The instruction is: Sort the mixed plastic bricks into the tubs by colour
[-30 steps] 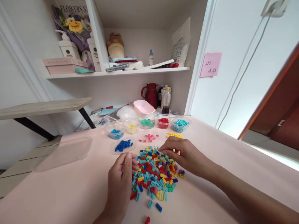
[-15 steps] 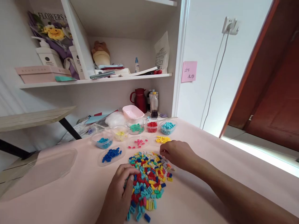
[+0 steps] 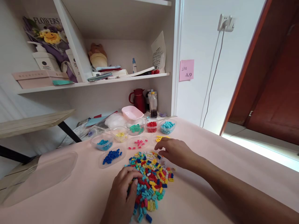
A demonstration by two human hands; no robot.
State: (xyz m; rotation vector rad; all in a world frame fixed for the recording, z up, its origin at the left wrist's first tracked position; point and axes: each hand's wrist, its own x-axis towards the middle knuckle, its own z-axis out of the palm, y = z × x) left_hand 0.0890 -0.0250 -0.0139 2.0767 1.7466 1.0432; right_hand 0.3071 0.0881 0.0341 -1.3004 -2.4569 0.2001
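Observation:
A round heap of mixed small toy building bricks (image 3: 149, 180) lies on the table in front of me. My left hand (image 3: 125, 189) rests at the heap's left side, its fingers curved over the bricks. Thumb and index finger are a little apart there, and the palm side is hidden. Above the heap's far right edge is my right hand (image 3: 174, 151), thumb and index parted, with no brick visible between them. Just beyond it sit yellow bricks (image 3: 160, 138) in a clear tray, partly covered by the hand. Pink bricks (image 3: 139, 143) lie in a clear tray to its left.
Clear tubs hold dark blue bricks (image 3: 112, 156), blue bricks (image 3: 104, 144), pale yellow bricks (image 3: 121, 135), green bricks (image 3: 136, 128), red bricks (image 3: 151, 124) and light blue bricks (image 3: 167, 125). A clear lid (image 3: 53, 168) lies left. Behind stand a pink basin (image 3: 132, 114), a red jug (image 3: 139, 101) and a bottle (image 3: 153, 104).
My right hand has shifted slightly left, and its thumb and fingers have spread apart. My left hand remains at the heap's left side. The camera view has shifted a little.

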